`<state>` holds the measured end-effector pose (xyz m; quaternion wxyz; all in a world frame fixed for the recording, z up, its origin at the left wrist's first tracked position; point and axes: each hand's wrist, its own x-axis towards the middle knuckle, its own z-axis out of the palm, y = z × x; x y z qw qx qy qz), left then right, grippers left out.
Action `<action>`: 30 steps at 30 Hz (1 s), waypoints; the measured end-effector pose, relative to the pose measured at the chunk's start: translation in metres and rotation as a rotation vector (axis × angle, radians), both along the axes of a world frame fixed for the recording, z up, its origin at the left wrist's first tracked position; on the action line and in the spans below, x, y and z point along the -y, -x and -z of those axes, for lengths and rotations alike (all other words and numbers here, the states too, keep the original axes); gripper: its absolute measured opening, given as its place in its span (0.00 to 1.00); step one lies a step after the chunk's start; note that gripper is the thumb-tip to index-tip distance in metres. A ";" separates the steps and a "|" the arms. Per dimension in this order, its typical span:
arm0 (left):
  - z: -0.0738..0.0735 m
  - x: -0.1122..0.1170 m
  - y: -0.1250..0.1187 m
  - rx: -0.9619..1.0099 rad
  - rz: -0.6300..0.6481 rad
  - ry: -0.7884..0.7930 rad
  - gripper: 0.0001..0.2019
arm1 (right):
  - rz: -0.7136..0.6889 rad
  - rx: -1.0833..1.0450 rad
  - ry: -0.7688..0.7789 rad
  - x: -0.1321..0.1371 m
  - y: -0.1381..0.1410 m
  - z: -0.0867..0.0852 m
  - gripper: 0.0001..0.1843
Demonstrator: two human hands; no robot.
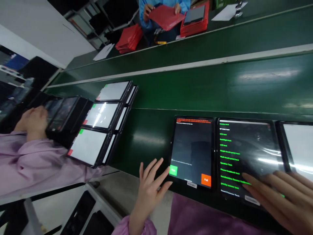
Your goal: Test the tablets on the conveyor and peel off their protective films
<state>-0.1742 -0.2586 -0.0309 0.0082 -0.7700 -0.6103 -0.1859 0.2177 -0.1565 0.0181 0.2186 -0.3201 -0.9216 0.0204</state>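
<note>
Co-worker: a hand [33, 120] in a pink sleeve [31, 166] rests on dark tablets [62, 112] toward the left end of the green workbench [151, 137].
My left hand [149, 192]: fingers wide, holding nothing, at the bench's near edge.
First tablet [192, 150]: on that near edge, just beside my left hand, showing a green Pass button [173, 170] and an orange Fail button [206, 180].
Second tablet [246, 150]: next along the near edge, showing a green list.
My right hand [278, 199]: fingers spread, empty, over the second tablet's lower right.
</note>
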 end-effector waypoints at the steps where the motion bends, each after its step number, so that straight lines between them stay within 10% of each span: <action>1: 0.000 -0.008 0.005 -0.003 0.011 -0.007 0.17 | 0.000 0.020 -0.036 -0.011 -0.001 -0.003 0.18; 11: -0.019 -0.199 -0.014 0.056 0.094 0.210 0.22 | 0.145 0.288 -0.041 -0.127 0.034 0.016 0.35; 17: -0.028 -0.179 -0.001 0.048 0.221 0.081 0.15 | 0.041 0.152 -0.014 -0.093 0.026 -0.001 0.26; 25: -0.036 -0.187 0.002 0.059 0.227 0.002 0.16 | 0.088 0.143 -0.128 -0.118 0.031 -0.003 0.27; 30: -0.046 -0.146 0.013 -0.022 0.375 0.457 0.61 | 0.093 0.144 -0.130 -0.116 0.028 0.001 0.27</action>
